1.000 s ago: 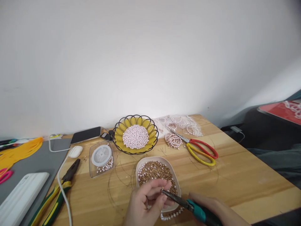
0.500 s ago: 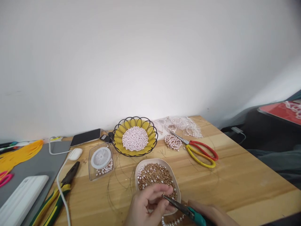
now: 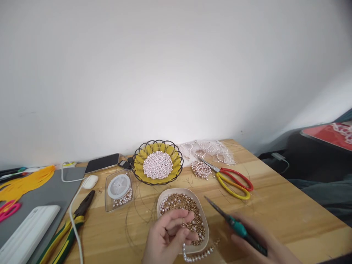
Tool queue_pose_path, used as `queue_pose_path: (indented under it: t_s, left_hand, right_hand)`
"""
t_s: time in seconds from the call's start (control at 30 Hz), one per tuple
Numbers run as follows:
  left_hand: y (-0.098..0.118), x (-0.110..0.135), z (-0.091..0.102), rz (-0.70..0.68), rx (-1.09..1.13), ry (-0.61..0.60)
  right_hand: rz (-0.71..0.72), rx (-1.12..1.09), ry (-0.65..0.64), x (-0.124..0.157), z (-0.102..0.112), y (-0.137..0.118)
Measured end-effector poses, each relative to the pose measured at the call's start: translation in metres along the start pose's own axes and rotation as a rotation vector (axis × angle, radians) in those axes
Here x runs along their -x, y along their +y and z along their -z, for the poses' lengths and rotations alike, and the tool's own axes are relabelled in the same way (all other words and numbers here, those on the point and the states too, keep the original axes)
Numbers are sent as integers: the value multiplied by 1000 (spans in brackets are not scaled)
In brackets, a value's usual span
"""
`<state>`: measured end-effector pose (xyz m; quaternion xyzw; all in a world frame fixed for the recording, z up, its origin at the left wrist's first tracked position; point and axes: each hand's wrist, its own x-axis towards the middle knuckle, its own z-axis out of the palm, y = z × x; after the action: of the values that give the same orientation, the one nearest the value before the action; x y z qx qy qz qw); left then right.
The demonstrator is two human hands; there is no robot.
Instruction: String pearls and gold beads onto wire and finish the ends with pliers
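Step in hand, my read: close work on one end of the bead strand (image 3: 198, 257), strand in one hand, tool in the other. Left hand (image 3: 165, 238) is curled, narrow gap between thumb and fingers, a small gold-coloured bit (image 3: 183, 220) at the fingertips; looks like it holds the strand end, exact contact too small to tell. Rest of the strand curves below that hand, along the near side of the bead tray (image 3: 206, 234). Right hand (image 3: 254, 234) is wrapped around the teal-and-black pliers (image 3: 238, 226), tips clear of the left hand, just right of the tray. Can't tell if the plier tips are fully together. Next move, I'd judge, calls for a steady left pinch and careful tip alignment. Scissors (image 3: 220, 173) lie farther back, untouched.
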<state>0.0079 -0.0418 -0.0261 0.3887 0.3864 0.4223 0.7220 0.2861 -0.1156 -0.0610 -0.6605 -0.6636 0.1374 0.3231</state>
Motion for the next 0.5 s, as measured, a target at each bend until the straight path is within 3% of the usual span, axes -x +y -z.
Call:
queue_pose_path:
  t_s: [0.23, 0.37, 0.5]
  left_hand:
    - [8, 0, -8, -39, 59, 8]
    - [15, 1, -13, -48, 65, 12]
    - [27, 1, -25, -74, 106, 44]
  right_hand:
    - [12, 132, 260, -22, -24, 25]
    - [61, 161, 303, -21, -35, 24]
    - [114, 174, 333, -21, -33, 18]
